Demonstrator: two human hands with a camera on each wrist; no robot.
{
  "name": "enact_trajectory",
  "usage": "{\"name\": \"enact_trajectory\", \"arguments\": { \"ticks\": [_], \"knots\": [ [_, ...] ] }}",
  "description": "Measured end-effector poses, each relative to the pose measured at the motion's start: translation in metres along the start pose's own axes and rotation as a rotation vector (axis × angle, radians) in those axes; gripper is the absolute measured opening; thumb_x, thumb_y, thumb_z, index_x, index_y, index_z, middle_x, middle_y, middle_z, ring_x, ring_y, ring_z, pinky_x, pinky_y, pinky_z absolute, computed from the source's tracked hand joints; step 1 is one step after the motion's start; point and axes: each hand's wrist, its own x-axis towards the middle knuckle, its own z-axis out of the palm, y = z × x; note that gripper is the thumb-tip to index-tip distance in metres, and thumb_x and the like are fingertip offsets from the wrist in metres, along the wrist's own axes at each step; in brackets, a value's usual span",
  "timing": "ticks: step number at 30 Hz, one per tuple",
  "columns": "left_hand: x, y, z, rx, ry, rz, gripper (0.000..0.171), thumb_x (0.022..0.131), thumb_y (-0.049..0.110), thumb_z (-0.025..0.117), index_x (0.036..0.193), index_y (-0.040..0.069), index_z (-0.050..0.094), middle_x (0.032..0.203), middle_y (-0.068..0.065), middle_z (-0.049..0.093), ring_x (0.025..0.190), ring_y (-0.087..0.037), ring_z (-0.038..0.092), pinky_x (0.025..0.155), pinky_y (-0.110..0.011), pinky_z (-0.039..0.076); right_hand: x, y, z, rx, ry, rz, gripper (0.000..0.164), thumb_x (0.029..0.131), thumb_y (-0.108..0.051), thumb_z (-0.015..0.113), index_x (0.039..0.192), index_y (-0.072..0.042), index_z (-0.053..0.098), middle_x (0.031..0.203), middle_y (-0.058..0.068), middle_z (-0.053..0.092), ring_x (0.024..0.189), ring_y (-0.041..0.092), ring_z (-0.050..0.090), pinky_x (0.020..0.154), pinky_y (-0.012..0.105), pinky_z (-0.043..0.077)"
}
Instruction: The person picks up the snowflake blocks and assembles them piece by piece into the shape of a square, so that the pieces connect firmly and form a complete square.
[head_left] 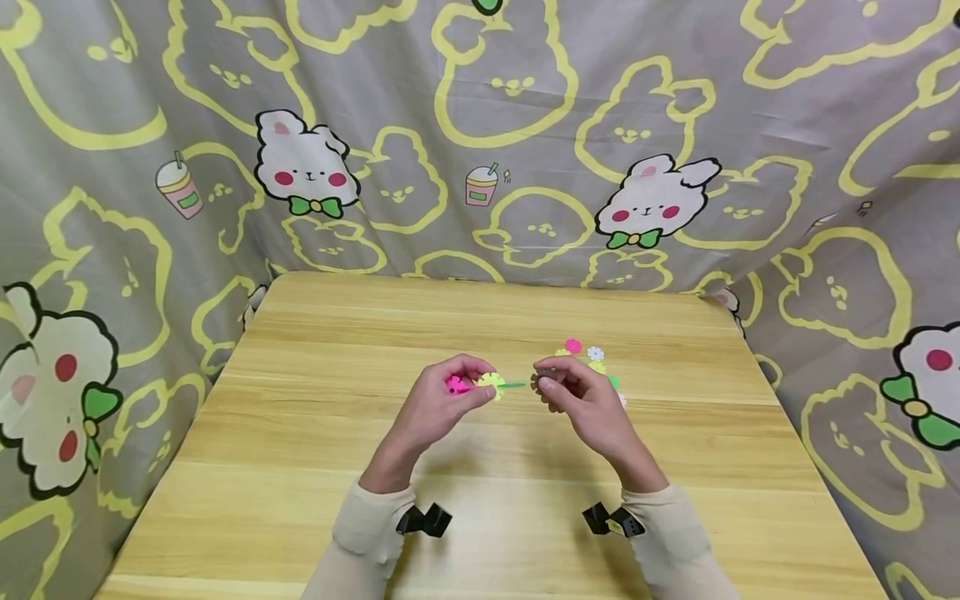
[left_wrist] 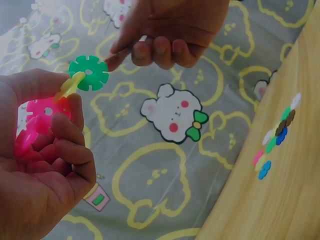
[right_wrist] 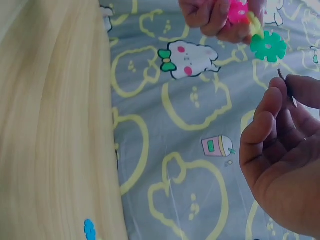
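My left hand point(head_left: 442, 398) pinches a short chain of notched plastic discs above the table. In it a pink disc point(left_wrist: 49, 110) joins a yellow disc point(head_left: 491, 383), and a green disc point(left_wrist: 88, 73) sticks out from the yellow one at the free end. More pink lies partly hidden behind the fingers. Opposite, my right hand point(head_left: 592, 400) pinches a dark brown disc point(head_left: 543, 381) between thumb and forefinger. A small gap separates the brown disc from the green one. Something pale with a thin edge point(right_wrist: 294, 102) shows beside the brown disc; its kind is unclear.
Loose notched discs lie on the wooden table point(head_left: 315, 433) beyond my right hand, among them a pink disc point(head_left: 573, 345), a white disc point(head_left: 596, 353) and a blue disc point(left_wrist: 265, 170). A patterned grey curtain point(head_left: 525, 242) surrounds the table's back and sides.
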Motion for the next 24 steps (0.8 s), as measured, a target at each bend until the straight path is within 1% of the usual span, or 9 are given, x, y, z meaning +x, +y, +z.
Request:
{"name": "enact_trajectory", "arguments": {
  "ticks": [4,10,13,18,21,24],
  "knots": [
    [0.0,-0.0008,0.0005,0.0,-0.002,-0.001,0.02,0.084,0.015,0.074,0.103,0.012,0.069,0.089,-0.004,0.058,0.07,-0.011,0.053,0.058,-0.02,0.044,-0.0001,-0.0026,0.0037,0.005,-0.02,-0.003,0.02,0.097,-0.014,0.058,0.116,-0.009,0.063,0.093,0.013,0.064,0.074,0.012,0.06,0.064,0.027,0.054],
    [-0.0004,-0.0017,0.0012,-0.005,-0.014,-0.002,0.02,0.084,0.014,0.074,0.103,0.011,0.069,0.087,-0.004,0.059,0.069,-0.011,0.054,0.058,-0.02,0.044,0.0003,-0.0038,0.006,-0.048,-0.039,0.002,0.02,0.096,-0.017,0.06,0.114,-0.011,0.066,0.086,0.011,0.064,0.071,0.013,0.06,0.063,0.029,0.054],
    [-0.0006,-0.002,0.0011,-0.005,-0.017,-0.003,0.02,0.084,0.015,0.074,0.103,0.011,0.069,0.088,-0.005,0.059,0.069,-0.011,0.055,0.058,-0.02,0.045,-0.0001,-0.0049,0.0066,-0.059,-0.039,0.008,0.021,0.095,-0.018,0.062,0.114,-0.011,0.068,0.083,0.013,0.064,0.07,0.012,0.061,0.063,0.03,0.055],
    [-0.0005,-0.0023,0.0014,0.001,-0.006,-0.005,0.021,0.083,0.015,0.075,0.103,0.01,0.069,0.089,-0.007,0.059,0.07,-0.011,0.055,0.057,-0.02,0.045,-0.0014,-0.0074,0.0074,-0.047,-0.035,0.035,0.027,0.096,-0.02,0.062,0.119,-0.009,0.067,0.085,0.012,0.067,0.071,0.015,0.064,0.064,0.029,0.057],
    [-0.0001,-0.0015,0.0016,0.0,0.01,-0.008,0.021,0.083,0.015,0.075,0.103,0.01,0.07,0.088,-0.007,0.059,0.069,-0.011,0.054,0.056,-0.019,0.044,-0.0022,-0.0089,0.0082,-0.04,-0.03,0.055,0.03,0.097,-0.023,0.06,0.124,-0.012,0.065,0.087,0.009,0.068,0.07,0.019,0.064,0.063,0.029,0.057],
    [0.0003,-0.0005,0.0014,-0.002,0.027,-0.011,0.02,0.083,0.014,0.075,0.102,0.01,0.07,0.088,-0.007,0.059,0.069,-0.012,0.054,0.057,-0.019,0.044,-0.0026,-0.01,0.0086,-0.026,-0.036,0.053,0.033,0.099,-0.024,0.056,0.129,-0.014,0.062,0.087,0.008,0.067,0.069,0.02,0.062,0.063,0.029,0.057]
  ]
}}
